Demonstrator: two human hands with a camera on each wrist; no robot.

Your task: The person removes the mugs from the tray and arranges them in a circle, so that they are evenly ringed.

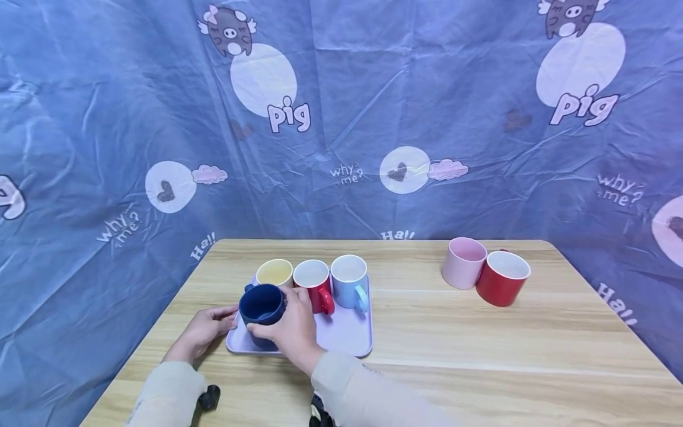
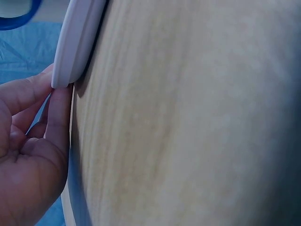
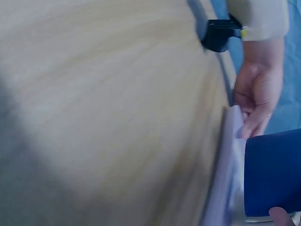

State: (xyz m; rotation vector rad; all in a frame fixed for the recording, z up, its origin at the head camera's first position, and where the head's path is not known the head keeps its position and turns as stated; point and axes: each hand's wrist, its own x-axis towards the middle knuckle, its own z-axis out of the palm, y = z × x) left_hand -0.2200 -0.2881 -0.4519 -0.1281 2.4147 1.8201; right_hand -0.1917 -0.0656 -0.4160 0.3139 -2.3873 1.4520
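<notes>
My right hand (image 1: 299,326) grips a dark blue mug (image 1: 261,303) from its right side, thumb at the front and fingers behind. This mug is upright at the front left of a lilac tray (image 1: 344,335), its handle pointing to the back left. At the tray's left edge, my left hand (image 1: 205,332) pinches the rim, as the left wrist view shows with the fingers (image 2: 59,113) under it. Along the back of the tray stand a yellow mug (image 1: 274,272), a red mug (image 1: 312,276) and a light blue mug (image 1: 348,284).
On the back right of the wooden table (image 1: 427,344) stand a pink mug (image 1: 461,267) and another red mug (image 1: 501,281), side by side. A blue patterned cloth (image 1: 341,118) hangs behind the table and along its sides.
</notes>
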